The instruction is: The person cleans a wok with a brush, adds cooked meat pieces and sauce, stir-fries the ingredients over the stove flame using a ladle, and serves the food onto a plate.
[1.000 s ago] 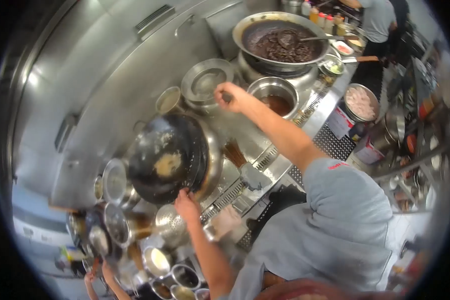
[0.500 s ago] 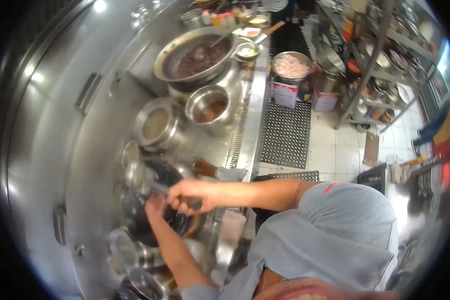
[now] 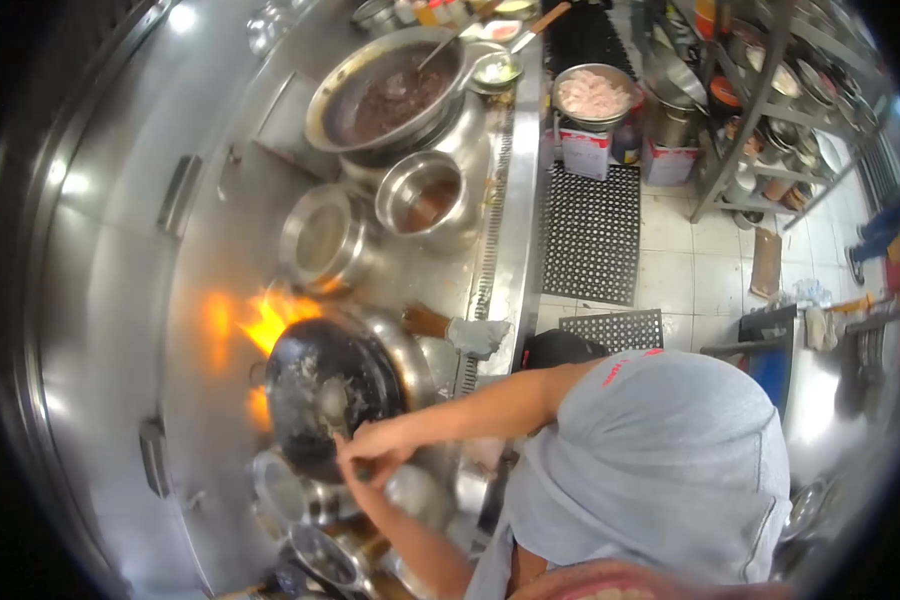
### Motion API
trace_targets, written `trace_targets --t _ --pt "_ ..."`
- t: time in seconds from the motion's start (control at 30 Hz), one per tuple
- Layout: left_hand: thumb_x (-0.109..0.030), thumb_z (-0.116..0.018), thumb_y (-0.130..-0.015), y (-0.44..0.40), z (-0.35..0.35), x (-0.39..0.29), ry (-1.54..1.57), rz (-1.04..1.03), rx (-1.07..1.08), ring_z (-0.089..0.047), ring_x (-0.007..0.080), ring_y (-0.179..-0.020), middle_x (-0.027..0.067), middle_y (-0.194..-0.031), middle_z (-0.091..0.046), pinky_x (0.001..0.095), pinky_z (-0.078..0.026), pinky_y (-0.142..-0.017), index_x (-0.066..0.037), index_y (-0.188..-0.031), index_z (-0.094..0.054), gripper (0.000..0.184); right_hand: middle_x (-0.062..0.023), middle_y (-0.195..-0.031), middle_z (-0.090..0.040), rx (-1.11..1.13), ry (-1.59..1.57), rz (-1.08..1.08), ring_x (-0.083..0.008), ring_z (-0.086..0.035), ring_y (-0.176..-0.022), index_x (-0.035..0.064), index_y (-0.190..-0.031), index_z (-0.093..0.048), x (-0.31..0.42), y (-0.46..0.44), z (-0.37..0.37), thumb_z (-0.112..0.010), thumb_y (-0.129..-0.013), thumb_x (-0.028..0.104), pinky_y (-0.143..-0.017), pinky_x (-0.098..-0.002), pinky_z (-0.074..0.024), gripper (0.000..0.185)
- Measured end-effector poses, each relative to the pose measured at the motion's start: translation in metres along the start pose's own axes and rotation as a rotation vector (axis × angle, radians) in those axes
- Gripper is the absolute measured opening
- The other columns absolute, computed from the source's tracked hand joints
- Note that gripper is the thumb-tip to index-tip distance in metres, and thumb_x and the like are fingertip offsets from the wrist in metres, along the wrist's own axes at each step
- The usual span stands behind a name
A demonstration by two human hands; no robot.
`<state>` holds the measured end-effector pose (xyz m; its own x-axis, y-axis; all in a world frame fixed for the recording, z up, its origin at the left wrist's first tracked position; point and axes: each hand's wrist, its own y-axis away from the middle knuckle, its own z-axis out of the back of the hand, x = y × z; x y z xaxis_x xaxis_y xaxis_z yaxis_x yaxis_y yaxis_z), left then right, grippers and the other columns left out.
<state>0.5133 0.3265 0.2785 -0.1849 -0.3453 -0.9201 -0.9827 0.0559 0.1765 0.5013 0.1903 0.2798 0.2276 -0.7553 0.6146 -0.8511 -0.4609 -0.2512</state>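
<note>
A black wok is tilted over the burner, with a ladle inside it. My right hand is closed round the ladle's handle at the wok's near side. Just below, my left hand is at the wok's near edge and looks closed on it; its fingers are partly hidden by my right hand and blurred. Flames rise at the wok's far side. The wok's contents are too blurred to name.
A large pan of dark food, a pot of brown liquid and a pot of pale liquid stand along the stove. A brush and a grey cloth lie near its edge. A bowl of pale pieces stands beyond the mat.
Flames have flared up beside the wok, which now shows tilted. The ladle has moved from above the far rim into the wok, and both hands are closer to its near edge.
</note>
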Motion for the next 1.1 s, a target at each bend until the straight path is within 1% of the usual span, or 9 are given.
trace_targets --t 0.1,0.13,0.2,0.23,0.63,0.73,0.8,0.87,1.1 --pt "-0.022 -0.049 -0.093 0.017 0.0 0.005 -0.139 -0.238 0.083 -0.059 0.0194 -0.07 0.011 -0.087 -0.062 0.0376 -0.053 -0.069 -0.003 -0.113 -0.055 0.029 -0.0133 -0.068 -0.061 0.095 0.928 -0.32 -0.028 -0.062 -0.065 -0.0005 -0.083 -0.062 0.078 0.042 0.027 -0.052 -0.084 0.052 -0.059 -0.0385 -0.0495 0.054" --pt "-0.024 -0.05 -0.092 0.022 -0.003 -0.002 0.561 0.221 0.033 -0.06 0.0183 -0.071 0.0117 -0.089 -0.064 0.0401 -0.052 -0.072 -0.002 -0.112 -0.056 0.03 -0.0147 -0.067 -0.062 -0.006 1.225 -0.314 -0.0282 -0.063 -0.064 -0.0014 -0.083 -0.064 0.095 0.059 0.053 -0.049 -0.085 0.058 -0.058 -0.0398 -0.0498 0.061" --pt "-0.023 -0.054 -0.089 0.013 0.032 0.019 -0.462 -0.13 -0.17 -0.061 0.0178 -0.075 0.0145 -0.092 -0.064 0.0392 -0.051 -0.074 0.003 -0.111 -0.054 0.034 -0.0161 -0.068 -0.065 -0.47 1.654 -0.566 -0.0283 -0.065 -0.066 -0.0011 -0.1 -0.061 0.112 0.096 0.107 -0.054 -0.083 0.059 -0.061 -0.0422 -0.0495 0.063" --pt "-0.02 -0.053 -0.088 0.036 0.007 0.011 -0.137 -0.101 -0.22 -0.06 0.0163 -0.07 0.0135 -0.087 -0.062 0.0323 -0.05 -0.067 0.007 -0.109 -0.053 0.034 -0.0153 -0.069 -0.064 -0.493 2.007 -0.773 -0.0317 -0.065 -0.068 0.0006 -0.117 -0.051 0.105 0.108 0.138 -0.06 -0.08 0.055 -0.063 -0.044 -0.0484 0.066" --pt "-0.009 -0.052 -0.086 0.059 -0.025 0.006 0.645 0.026 -0.087 -0.05 0.0111 -0.057 0.0131 -0.081 -0.053 0.0174 -0.045 -0.047 0.019 -0.12 -0.04 0.046 -0.0244 -0.097 -0.061 -0.531 2.144 -0.469 -0.0377 -0.06 -0.092 0.0041 -0.139 -0.034 0.048 0.151 0.199 -0.065 -0.078 0.038 -0.074 -0.048 -0.0484 0.076" --pt "-0.009 -0.053 -0.087 0.065 0.018 0.004 0.292 0.076 -0.275 -0.05 0.0109 -0.059 0.0145 -0.088 -0.056 0.0174 -0.043 -0.048 0.015 -0.125 -0.04 0.047 -0.0196 -0.08 -0.067 -0.629 1.171 -0.551 -0.0261 -0.067 -0.066 0.0062 -0.142 -0.033 0.081 0.14 0.22 -0.071 -0.068 0.033 -0.056 -0.0371 -0.0532 0.087" --pt "-0.01 -0.054 -0.087 0.071 0.017 -0.002 0.679 0.143 -0.055 -0.05 0.0106 -0.058 0.018 -0.096 -0.059 0.0174 -0.043 -0.05 0.012 -0.125 -0.043 0.046 -0.02 -0.127 -0.054 -0.976 0.613 -0.594 -0.0319 -0.053 -0.114 0.0078 -0.142 -0.037 0.137 0.122 0.175 -0.077 -0.062 0.034 -0.092 -0.0413 -0.0462 0.092" --pt "-0.013 -0.054 -0.088 0.082 0.003 -0.02 0.717 0.154 -0.077 -0.05 0.0097 -0.057 0.0198 -0.101 -0.061 0.0195 -0.045 -0.054 0.009 -0.126 -0.045 0.044 -0.0173 -0.147 -0.033 -0.758 0.637 -0.331 -0.0321 -0.031 -0.134 0.0054 -0.145 -0.028 0.156 0.111 0.197 -0.073 -0.068 0.025 -0.108 -0.0423 -0.031 0.091" --pt "-0.016 -0.053 -0.09 0.075 0.017 0.029 0.875 0.142 -0.045 -0.047 0.0057 -0.049 0.0129 -0.089 -0.062 0.0255 -0.049 -0.062 0.004 -0.124 -0.049 0.04 -0.019 -0.103 -0.066 0.114 1.849 -0.259 -0.0311 -0.064 -0.096 0.0098 -0.126 -0.057 0.178 -0.079 0.037 -0.07 -0.067 0.033 -0.087 -0.0365 -0.0481 0.065"
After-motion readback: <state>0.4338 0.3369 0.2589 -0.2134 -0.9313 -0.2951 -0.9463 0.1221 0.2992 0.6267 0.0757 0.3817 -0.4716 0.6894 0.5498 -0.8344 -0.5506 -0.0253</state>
